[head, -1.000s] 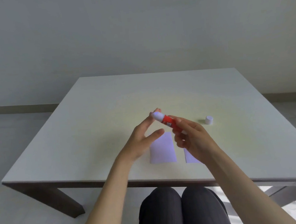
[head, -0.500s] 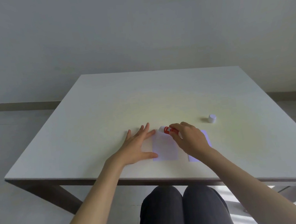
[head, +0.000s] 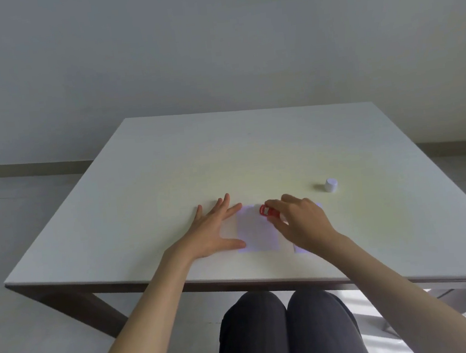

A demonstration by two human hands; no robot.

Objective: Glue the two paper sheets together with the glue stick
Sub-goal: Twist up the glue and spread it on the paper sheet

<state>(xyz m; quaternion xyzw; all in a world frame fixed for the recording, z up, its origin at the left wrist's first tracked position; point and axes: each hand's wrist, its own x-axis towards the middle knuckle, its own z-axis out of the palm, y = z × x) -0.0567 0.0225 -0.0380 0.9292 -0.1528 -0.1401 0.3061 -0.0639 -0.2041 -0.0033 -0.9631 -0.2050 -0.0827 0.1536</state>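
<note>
Left hand [head: 213, 233] is down flat on the counter [head: 146, 185], fingers spread wide, with the index fingertip and the thumb tip touching the left edge of the near sheet of paper [head: 256, 232]. That sheet lies flat close to the counter's front edge, pale lilac against the white top.

Right hand [head: 302, 222] is over on the other side of that sheet, curled around the glue stick [head: 267, 210], thumb and fingers pinching the red barrel. The stick is tipped over low, its far end pointing left and sitting at the sheet's upper right corner. Whether the glue end is actually touching the paper is hard to say, since the tube is small and a little blurred here.

The second sheet [head: 299, 249] lies just to the right of the first, with a narrow strip of bare counter between them. Most of it is covered by the right hand and wrist, so only a sliver at its near corner and a bit of its far edge show.

The white cap [head: 331, 185] stands upright on the counter, beyond and to the right of the first sheet, well apart from both hands.

Under the counter's front edge, two knees in dark trousers [head: 288, 334].
</note>
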